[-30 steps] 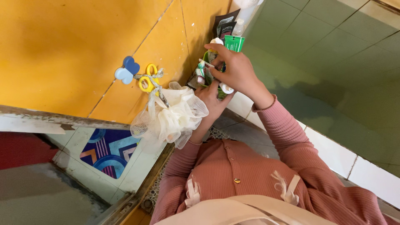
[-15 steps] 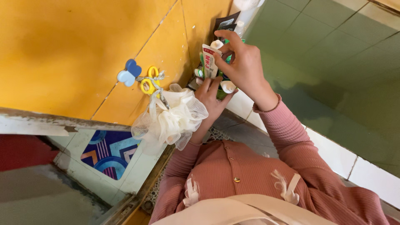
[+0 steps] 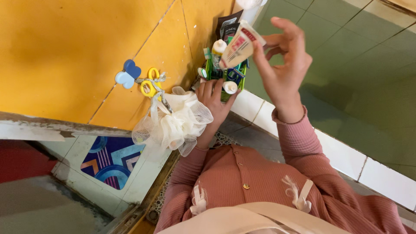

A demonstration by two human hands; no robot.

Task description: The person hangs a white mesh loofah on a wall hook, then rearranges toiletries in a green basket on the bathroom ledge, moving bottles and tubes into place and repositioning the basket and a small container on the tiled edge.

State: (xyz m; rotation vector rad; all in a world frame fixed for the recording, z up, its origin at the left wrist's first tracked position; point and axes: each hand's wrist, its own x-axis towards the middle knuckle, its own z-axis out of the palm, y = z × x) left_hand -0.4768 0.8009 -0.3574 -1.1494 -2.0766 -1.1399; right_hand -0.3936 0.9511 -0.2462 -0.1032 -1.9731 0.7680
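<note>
My right hand holds a small white tube with red markings pinched between thumb and fingers, lifted just above a green basket fixed in the wall corner. My left hand rests against the underside and front of that basket, fingers spread on it. The basket holds white-capped bottles, a toothbrush and dark sachets.
A cream mesh bath sponge hangs on the yellow tiled wall from a blue heart-shaped hook, beside yellow-handled scissors. The green tiled wall stands at right, over a white ledge. A patterned floor tile lies below.
My right hand has drawn the white tube up and out of the basket and raised it to the right. My left hand stayed against the basket.
</note>
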